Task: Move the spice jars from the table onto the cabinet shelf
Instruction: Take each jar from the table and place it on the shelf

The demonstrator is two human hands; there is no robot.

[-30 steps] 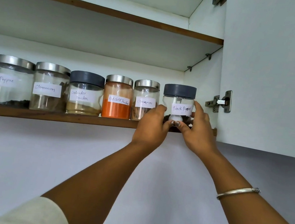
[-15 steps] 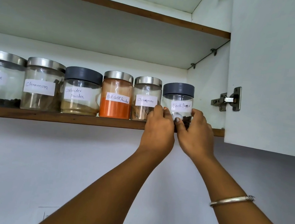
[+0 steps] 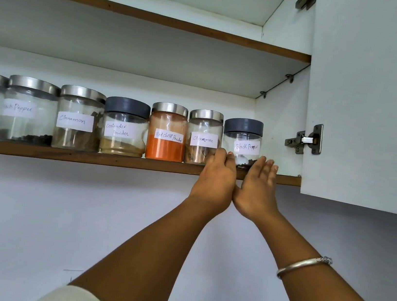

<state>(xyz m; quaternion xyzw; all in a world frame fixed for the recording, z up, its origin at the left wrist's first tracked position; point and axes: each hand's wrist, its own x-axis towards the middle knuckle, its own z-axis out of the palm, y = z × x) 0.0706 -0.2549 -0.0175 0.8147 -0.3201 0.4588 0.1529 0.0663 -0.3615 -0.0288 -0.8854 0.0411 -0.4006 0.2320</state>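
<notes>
place: home kitchen | evidence: white wall cabinet [image 3: 131, 77], door [image 3: 378, 99] open on hinge [image 3: 307, 140] | shelf [image 3: 64, 154] lined with hand-labelled spice jars [image 3: 165, 145]

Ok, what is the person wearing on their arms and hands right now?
Both hands are bare, with no gloves: the left hand and right hand show no rings that I can make out. The right forearm carries a thin silver bangle with a small ornamented knot. A cream-coloured sleeve shows on the left upper arm at the bottom edge.
</notes>
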